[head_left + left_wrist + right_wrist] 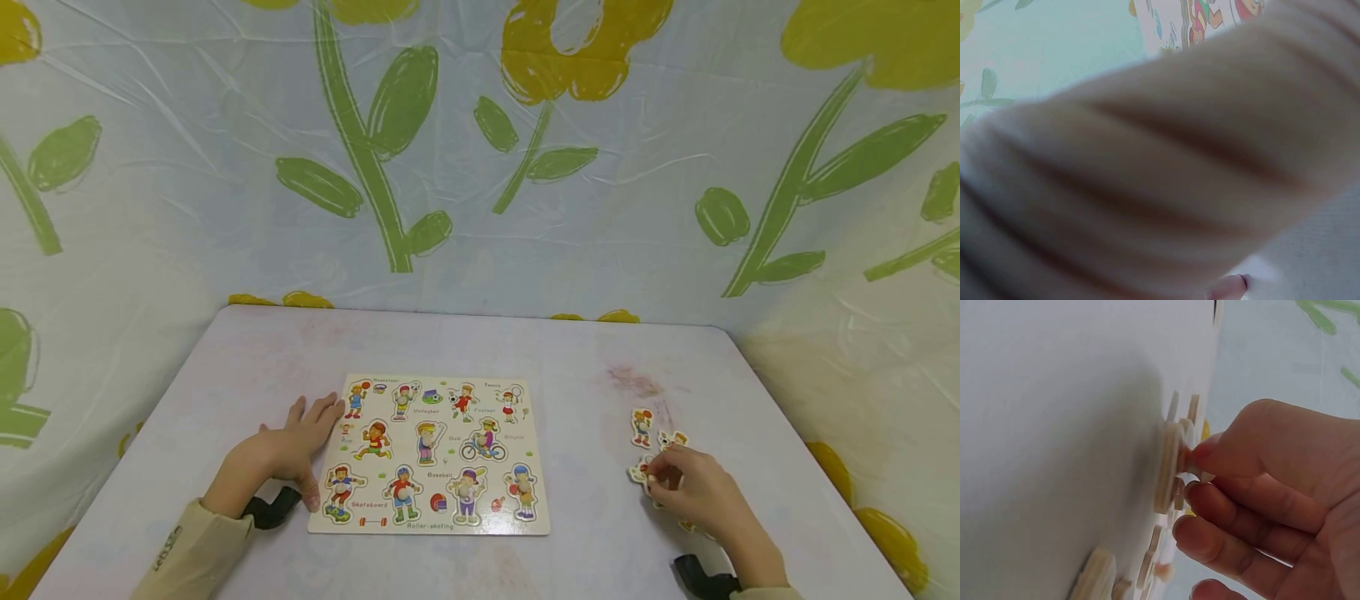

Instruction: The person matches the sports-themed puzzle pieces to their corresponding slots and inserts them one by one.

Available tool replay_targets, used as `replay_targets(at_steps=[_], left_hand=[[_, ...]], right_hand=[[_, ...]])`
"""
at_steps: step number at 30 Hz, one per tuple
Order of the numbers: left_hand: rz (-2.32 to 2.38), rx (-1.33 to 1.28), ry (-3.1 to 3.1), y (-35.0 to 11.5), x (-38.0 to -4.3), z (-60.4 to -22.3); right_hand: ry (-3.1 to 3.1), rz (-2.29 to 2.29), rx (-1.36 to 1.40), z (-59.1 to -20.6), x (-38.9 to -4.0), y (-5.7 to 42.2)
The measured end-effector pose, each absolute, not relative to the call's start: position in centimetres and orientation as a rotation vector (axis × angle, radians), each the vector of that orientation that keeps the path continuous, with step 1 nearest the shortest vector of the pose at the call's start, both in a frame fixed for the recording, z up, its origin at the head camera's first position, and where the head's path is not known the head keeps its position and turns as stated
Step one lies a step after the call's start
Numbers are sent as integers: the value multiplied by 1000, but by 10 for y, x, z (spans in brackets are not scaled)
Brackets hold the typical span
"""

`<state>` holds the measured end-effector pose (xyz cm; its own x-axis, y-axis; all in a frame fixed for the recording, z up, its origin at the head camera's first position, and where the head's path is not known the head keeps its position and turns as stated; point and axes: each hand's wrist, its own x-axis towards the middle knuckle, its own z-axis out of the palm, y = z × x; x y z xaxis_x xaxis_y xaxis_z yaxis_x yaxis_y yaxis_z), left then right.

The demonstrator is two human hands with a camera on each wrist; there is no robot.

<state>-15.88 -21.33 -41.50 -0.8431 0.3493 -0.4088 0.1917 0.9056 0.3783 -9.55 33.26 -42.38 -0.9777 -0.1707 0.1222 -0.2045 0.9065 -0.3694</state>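
Observation:
A wooden peg puzzle board printed with children playing sports lies flat on the table. My left hand rests at the board's left edge, fingers spread and touching it. To the right of the board, my right hand is over a small group of loose puzzle pieces. In the right wrist view, the thumb and a finger of my right hand pinch the knob of one wooden puzzle piece, whose picture is hidden. The left wrist view is mostly filled by a blurred sleeve or skin.
One loose piece with a basketball player lies beyond the right hand, and a football-player piece sits beside it. More pieces are partly hidden under the hand. A flower-printed sheet rises behind the table.

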Motion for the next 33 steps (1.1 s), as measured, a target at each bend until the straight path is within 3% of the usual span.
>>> replay_targets(at_steps=[11,33], left_hand=[[457,394,2579,-213,-160,-415],[434,389,2585,-213,-158,-414]], right_hand=[[-2861,722,492,-420,-104,320],[-2831,756,624,-402,-135,303]])
